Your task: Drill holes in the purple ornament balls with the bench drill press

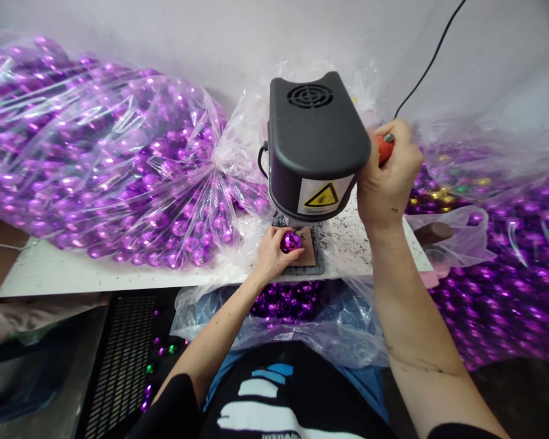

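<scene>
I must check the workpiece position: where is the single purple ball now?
The purple ball sits centre frame, held by the left hand on the brown pad, just under the black machine.

**White tabletop, crowded with bagged purple ornaments**

The white tabletop (64,271) is speckled with dark flecks near its middle. A large clear plastic bag (105,158) stuffed with shiny purple baubles lies across its left half, knotted end toward the centre. At the front edge sits a small dark pad (312,259) with a brown square on top, under a black machine (315,146). One purple bauble (291,241) rests on that pad.
</scene>
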Demonstrator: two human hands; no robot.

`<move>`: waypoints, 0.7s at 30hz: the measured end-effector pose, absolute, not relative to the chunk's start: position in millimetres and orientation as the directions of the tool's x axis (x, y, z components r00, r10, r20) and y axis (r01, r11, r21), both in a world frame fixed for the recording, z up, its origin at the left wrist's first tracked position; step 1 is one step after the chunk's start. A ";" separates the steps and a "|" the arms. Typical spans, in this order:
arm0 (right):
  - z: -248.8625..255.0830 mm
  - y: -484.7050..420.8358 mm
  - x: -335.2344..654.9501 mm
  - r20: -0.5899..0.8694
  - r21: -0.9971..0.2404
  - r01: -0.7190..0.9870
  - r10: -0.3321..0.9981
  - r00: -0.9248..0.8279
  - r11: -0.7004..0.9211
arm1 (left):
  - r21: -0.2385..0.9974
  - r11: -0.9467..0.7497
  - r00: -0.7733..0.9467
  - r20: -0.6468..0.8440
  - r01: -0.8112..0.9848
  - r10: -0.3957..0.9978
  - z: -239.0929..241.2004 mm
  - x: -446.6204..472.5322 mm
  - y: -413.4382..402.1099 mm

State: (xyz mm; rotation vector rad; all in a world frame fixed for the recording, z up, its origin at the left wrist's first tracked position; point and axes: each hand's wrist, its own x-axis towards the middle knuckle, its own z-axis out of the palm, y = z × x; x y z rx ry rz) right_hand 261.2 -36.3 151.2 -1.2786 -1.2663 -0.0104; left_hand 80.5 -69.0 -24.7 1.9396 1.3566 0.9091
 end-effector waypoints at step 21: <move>140.6 -57.1 260.5 0.823 -0.540 0.695 0.470 0.319 0.474 | 0.762 -0.364 0.262 0.260 0.535 0.929 -37.1 89.9 -76.1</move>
